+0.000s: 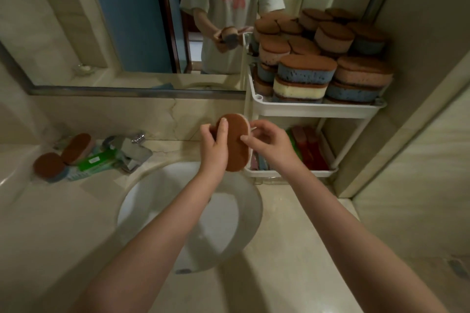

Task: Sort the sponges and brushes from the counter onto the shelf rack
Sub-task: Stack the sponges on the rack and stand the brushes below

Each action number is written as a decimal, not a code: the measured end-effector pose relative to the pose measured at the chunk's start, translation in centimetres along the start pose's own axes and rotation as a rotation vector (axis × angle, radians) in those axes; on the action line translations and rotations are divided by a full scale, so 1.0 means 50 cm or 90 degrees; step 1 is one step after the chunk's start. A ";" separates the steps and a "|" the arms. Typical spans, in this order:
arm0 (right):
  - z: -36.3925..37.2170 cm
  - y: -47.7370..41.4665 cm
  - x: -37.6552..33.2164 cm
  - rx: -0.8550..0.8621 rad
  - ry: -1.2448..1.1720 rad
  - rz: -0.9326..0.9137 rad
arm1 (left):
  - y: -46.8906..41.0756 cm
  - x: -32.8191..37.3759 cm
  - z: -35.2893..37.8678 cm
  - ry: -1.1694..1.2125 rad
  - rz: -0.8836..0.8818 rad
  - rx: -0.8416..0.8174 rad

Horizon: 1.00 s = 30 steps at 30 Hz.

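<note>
An oval sponge (235, 145) with a brown scouring face and a pink edge is held upright above the basin, just left of the white shelf rack (315, 109). My left hand (213, 146) grips its left side, thumb on the brown face. My right hand (267, 142) pinches its right edge. The rack's top tier is piled with several brown-topped sponges (307, 71) in blue, pink and cream. The lower tier (292, 173) holds flat red and green items. Two more brown-topped sponges (76, 147) (49, 165) lie on the counter at far left.
A white basin (229, 223) sits below my forearms. A chrome tap (132, 150) and a green-and-white packet (99, 161) stand left of it. A wall mirror (127, 20) reflects a person holding the sponge. Beige counter (292, 249) lies in front of the rack.
</note>
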State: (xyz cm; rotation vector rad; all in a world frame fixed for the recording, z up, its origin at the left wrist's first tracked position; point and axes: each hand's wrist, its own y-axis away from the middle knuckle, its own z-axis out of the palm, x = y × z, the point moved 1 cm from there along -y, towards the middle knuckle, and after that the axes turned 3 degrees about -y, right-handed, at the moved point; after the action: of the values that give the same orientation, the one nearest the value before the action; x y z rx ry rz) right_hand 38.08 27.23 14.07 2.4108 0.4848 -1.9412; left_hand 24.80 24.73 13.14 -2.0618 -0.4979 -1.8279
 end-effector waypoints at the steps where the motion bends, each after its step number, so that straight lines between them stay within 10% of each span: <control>1: -0.004 -0.007 -0.018 0.021 0.002 -0.016 | -0.003 0.019 -0.002 0.014 0.015 -0.015; 10: -0.083 -0.075 -0.151 0.199 -0.040 -0.121 | -0.054 0.166 0.025 0.165 0.075 -0.128; 20: -0.144 -0.124 -0.196 0.215 0.240 -0.321 | -0.137 0.306 0.108 0.124 0.108 -0.107; 30: -0.223 -0.208 -0.201 0.339 0.278 -0.266 | -0.188 0.350 0.170 0.017 0.190 -0.152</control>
State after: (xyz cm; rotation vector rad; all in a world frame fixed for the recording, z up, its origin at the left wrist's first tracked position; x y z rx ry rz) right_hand 44.33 37.02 28.17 3.3449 0.5762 -1.8515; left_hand 29.72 37.62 29.73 -2.1207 0.0417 -1.8013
